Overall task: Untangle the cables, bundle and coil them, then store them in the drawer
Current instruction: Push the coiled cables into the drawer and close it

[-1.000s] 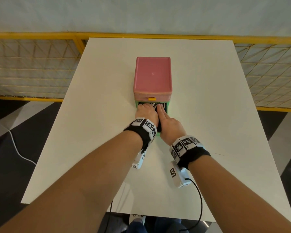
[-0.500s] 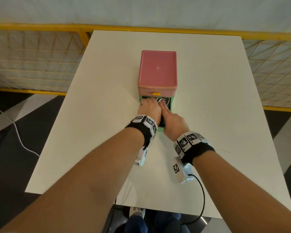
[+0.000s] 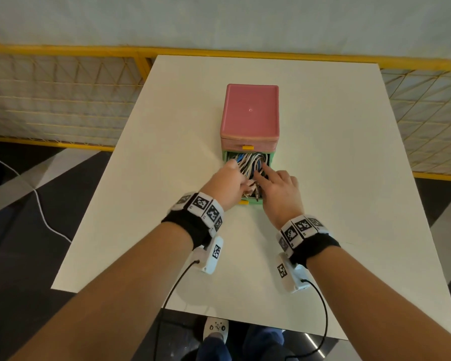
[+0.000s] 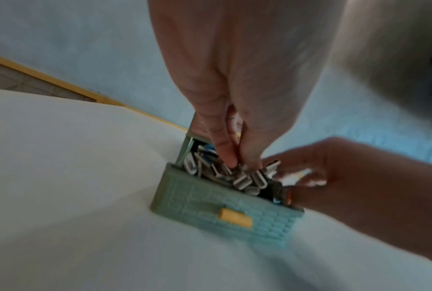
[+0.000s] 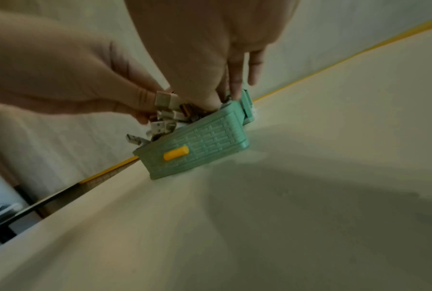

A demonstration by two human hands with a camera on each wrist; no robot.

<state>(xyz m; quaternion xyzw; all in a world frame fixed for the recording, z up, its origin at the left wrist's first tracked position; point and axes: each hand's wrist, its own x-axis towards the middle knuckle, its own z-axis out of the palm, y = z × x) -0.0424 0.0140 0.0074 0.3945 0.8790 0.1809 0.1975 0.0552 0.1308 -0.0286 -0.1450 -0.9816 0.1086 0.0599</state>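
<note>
Both hands are in the green drawer, which sits pulled out from under the pink box mid-table. Half a sec ago the hands lay close together over the drawer and hid most of it; now they're parted and the coiled cables, white, grey w/ a bit of blue, show between them. Reads like the bundle is already stowed and it's just tucking left, then pushing the drawer in. Left hand curls over the near-left end; right hand has its forefinger stretched out onto the coil, other fingers loosely bent. Head cam gives the layout but hides the fingertips. Left wrist cam shows thumb and fingers of the left hand pressed together, pinching down into a heap of plug ends, blurry tho. Right wrist cam shows what neither other view does: USB connectors poking up over the drawer's front lip near the yellow handle, so they could snag on closing, I'd say.
</note>
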